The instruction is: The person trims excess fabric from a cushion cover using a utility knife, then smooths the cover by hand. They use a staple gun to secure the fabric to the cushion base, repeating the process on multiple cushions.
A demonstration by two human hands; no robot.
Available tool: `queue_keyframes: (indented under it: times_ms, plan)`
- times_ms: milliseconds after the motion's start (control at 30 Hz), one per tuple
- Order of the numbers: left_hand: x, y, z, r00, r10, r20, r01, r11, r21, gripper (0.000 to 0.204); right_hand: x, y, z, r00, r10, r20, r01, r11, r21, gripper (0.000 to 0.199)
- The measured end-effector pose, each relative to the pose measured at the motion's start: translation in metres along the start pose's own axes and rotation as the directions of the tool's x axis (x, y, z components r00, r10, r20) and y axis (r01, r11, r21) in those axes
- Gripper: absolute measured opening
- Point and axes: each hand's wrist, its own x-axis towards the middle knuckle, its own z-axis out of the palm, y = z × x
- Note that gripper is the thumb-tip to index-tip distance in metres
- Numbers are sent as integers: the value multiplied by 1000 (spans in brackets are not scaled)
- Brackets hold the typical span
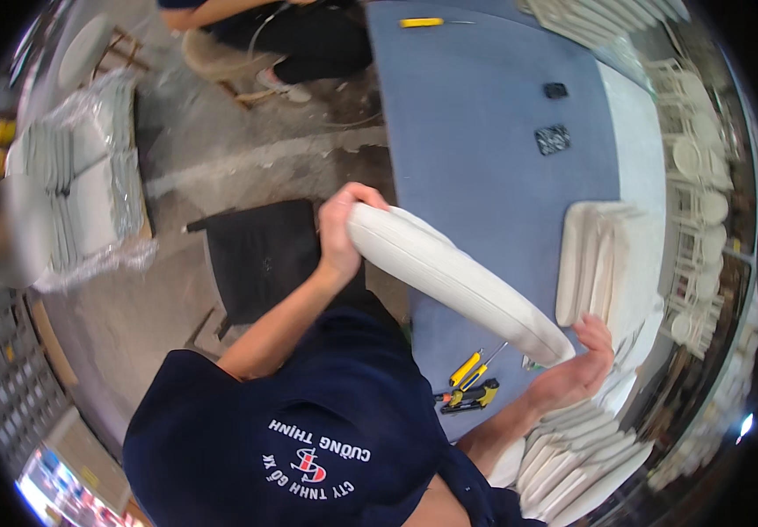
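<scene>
I hold a long white padded seat cushion [449,281] on edge between both hands, over the near edge of a blue table [484,158]. My left hand [342,230] grips its left end, thumb and fingers wrapped over the rim. At the lower right end, my right hand [579,369] cups the cushion from below. My dark navy shirt fills the lower part of the view.
A stack of white cushions [607,263] lies on the table's right side, with more [581,457] lower right. Yellow-handled screwdrivers [471,369] and a black-and-yellow tool [471,397] lie under the cushion. A black seat [264,255], plastic-wrapped cushions [89,184] and a seated person [291,35] are nearby.
</scene>
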Motion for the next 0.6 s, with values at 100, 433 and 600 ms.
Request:
queue_keyframes:
  times_ms: [100, 433, 600]
  plan:
    - [-18, -1, -2, 975, 120, 188, -135, 989, 67, 64, -3, -53, 55, 854, -83, 513, 153, 984, -95, 70]
    - [-64, -200, -149, 693, -684, -228, 592, 720, -362, 56, -27, -59, 79, 646, -17, 763, 414, 848, -331, 85]
    - [-28, -258, -124, 630, -721, -288, 559, 678, -476, 38, -16, -54, 87, 650, -12, 760, 416, 842, -343, 86]
